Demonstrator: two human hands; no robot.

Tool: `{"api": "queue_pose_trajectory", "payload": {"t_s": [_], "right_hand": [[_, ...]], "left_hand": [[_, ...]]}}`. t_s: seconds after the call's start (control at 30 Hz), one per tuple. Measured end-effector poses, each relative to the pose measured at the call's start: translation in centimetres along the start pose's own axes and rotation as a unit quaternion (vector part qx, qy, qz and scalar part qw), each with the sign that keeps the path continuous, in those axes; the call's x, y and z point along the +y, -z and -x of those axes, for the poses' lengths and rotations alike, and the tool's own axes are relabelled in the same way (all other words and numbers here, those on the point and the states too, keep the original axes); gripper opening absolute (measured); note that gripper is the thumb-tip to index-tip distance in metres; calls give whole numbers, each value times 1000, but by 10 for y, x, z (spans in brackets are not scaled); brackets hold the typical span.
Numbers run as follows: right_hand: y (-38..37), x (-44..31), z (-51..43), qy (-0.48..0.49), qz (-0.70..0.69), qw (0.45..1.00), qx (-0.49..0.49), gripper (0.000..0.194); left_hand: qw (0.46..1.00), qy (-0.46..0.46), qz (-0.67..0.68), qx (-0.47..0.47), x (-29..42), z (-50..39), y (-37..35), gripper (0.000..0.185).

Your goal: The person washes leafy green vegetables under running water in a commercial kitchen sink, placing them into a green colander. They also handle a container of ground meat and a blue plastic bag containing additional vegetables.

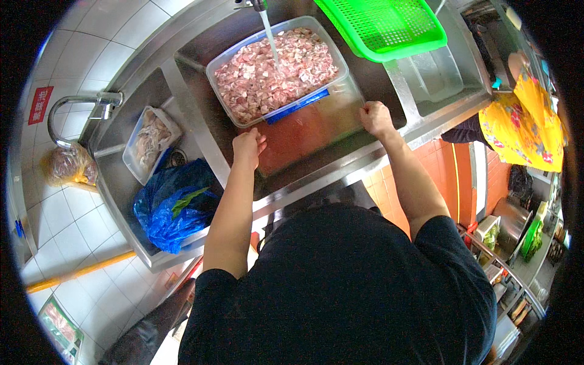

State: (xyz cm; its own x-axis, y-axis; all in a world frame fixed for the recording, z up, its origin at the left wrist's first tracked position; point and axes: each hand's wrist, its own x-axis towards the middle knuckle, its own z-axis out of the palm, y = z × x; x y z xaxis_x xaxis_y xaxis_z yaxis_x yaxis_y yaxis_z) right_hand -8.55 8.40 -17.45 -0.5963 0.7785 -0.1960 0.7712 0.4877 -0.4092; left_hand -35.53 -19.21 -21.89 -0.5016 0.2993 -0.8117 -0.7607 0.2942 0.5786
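Note:
A clear plastic tub of cut raw meat [276,68] sits in the middle basin of a steel sink, under water running from a faucet [260,5]. Partly beneath it, nearer me, is another clear plastic tub [315,130] with reddish, cloudy liquid. My left hand [249,147] has its fingers curled at this lower tub's left edge, close to the meat tub's near left corner. My right hand [376,118] is closed on the lower tub's right edge. A blue strip [297,106] lies along the near side of the meat tub.
A green perforated basket [388,27] rests over the sink at the right. The left basin holds a small tub of pale food [153,139] and a blue plastic bag [175,205]. A curved faucet [68,102] is mounted beside it. Another person in yellow patterned clothing [524,123] is at the right.

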Motion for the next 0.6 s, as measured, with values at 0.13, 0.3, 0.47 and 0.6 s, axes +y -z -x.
{"api": "queue_pose_trajectory", "payload": {"t_s": [0.13,0.3,0.47,0.6], "right_hand": [[28,0,52,1,-27,997,78,15],[21,11,76,89,-69,987,114,29],[18,24,75,139,-101,980,98,28],[37,31,90,149,-133,966,161,29]], "left_hand": [[997,-31,-39,-65,-21,25,14,21],[991,-75,-93,-58,-28,78,14,27],[991,-100,-80,-33,-40,104,12,28],[985,-132,-108,40,-58,121,6,27]]}}
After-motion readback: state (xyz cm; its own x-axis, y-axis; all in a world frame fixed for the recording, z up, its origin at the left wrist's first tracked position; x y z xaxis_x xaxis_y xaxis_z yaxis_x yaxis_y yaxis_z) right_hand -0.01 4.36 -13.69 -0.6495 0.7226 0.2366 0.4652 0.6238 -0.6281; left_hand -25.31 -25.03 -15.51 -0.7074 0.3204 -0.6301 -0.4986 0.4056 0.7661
